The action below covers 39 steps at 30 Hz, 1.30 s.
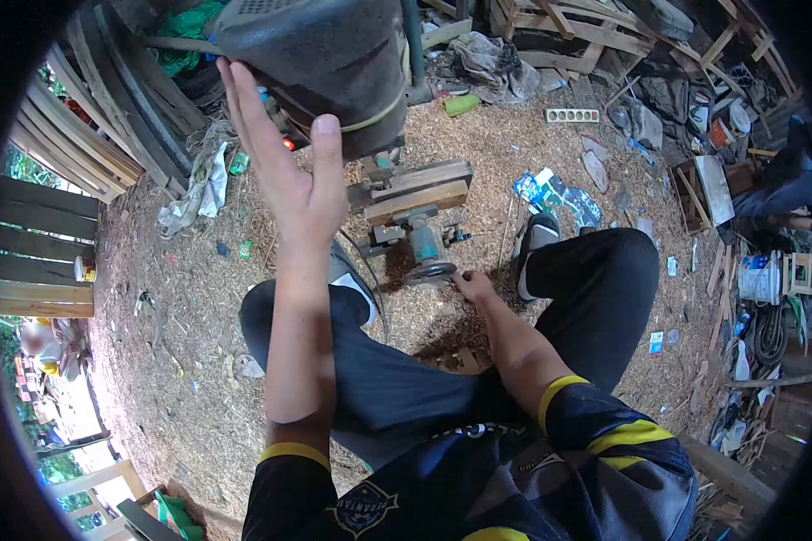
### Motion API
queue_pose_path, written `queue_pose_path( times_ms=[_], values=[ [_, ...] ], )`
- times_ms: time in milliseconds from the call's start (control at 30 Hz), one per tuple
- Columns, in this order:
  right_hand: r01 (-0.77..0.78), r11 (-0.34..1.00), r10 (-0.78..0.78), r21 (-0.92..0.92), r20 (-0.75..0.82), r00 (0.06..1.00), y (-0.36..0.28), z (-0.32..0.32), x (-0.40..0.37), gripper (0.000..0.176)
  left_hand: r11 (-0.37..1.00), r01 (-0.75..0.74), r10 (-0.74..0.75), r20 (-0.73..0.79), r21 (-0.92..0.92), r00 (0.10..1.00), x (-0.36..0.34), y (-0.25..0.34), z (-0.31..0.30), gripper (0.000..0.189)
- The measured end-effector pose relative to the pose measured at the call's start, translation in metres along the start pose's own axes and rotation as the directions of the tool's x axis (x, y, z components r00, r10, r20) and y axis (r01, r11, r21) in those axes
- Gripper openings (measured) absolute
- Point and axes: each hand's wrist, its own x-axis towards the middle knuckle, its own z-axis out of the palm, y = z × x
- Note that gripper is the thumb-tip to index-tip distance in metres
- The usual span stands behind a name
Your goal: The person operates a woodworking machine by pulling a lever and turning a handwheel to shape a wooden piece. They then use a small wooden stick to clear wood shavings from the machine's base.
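My left hand is raised with its fingers stretched out and the thumb apart. It overlaps the side of a big dark machine housing that has a perforated top. My right hand is low between my knees, fingers curled at the rim of a dark handwheel. Behind the wheel is a teal metal vise-like base. A wooden block lies across it, beneath the housing.
Sawdust and wood chips cover the ground. A white power strip and a blue plastic wrapper lie ahead. Curved wooden pieces lean at left; a white bucket stands right. A cable runs by my left shoe.
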Motion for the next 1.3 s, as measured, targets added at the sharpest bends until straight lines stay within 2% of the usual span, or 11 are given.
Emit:
queue_pose_path(
  times_ms=[67, 100, 200, 333, 667, 767, 1167, 1300],
  values=[
    [-0.042, 0.999, 0.041, 0.021, 0.045, 0.998, -0.015, -0.007, -0.007, 0.081, 0.998, -0.045, 0.046, -0.004, 0.040, 0.999, 0.002, -0.002, -0.001, 0.083],
    [0.001, 0.998, 0.003, -0.059, 0.065, 0.998, -0.016, -0.012, -0.006, 0.081, 0.998, -0.037, 0.037, 0.004, 0.056, 0.999, 0.002, 0.001, -0.002, 0.083],
    [0.030, 0.991, -0.021, -0.127, 0.071, 0.997, -0.021, -0.017, -0.006, 0.082, 0.995, -0.033, 0.032, 0.018, 0.099, 0.999, 0.004, 0.006, -0.005, 0.082],
    [0.041, 0.980, -0.052, -0.195, -0.052, 0.997, -0.021, -0.011, -0.008, 0.077, 0.994, -0.033, 0.030, 0.029, 0.109, 0.999, 0.005, 0.006, -0.006, 0.081],
    [0.040, 0.966, -0.053, -0.255, -0.046, 0.998, -0.037, -0.015, -0.022, 0.081, 0.995, -0.016, 0.014, 0.017, 0.098, 1.000, 0.005, 0.008, -0.004, 0.080],
    [0.079, 0.963, -0.106, -0.256, -0.092, 0.990, -0.034, -0.010, -0.023, 0.080, 0.995, -0.018, 0.017, 0.016, 0.101, 1.000, 0.005, 0.008, -0.004, 0.080],
    [0.108, 0.956, -0.133, -0.273, -0.077, 0.988, -0.035, -0.009, -0.026, 0.081, 0.995, -0.015, 0.012, 0.031, 0.094, 0.999, 0.007, 0.009, -0.007, 0.079],
    [0.163, 0.942, -0.201, -0.292, -0.105, 0.974, -0.034, -0.007, -0.026, 0.077, 0.995, -0.008, 0.005, 0.029, 0.097, 1.000, 0.007, 0.009, -0.005, 0.079]
  ],
)
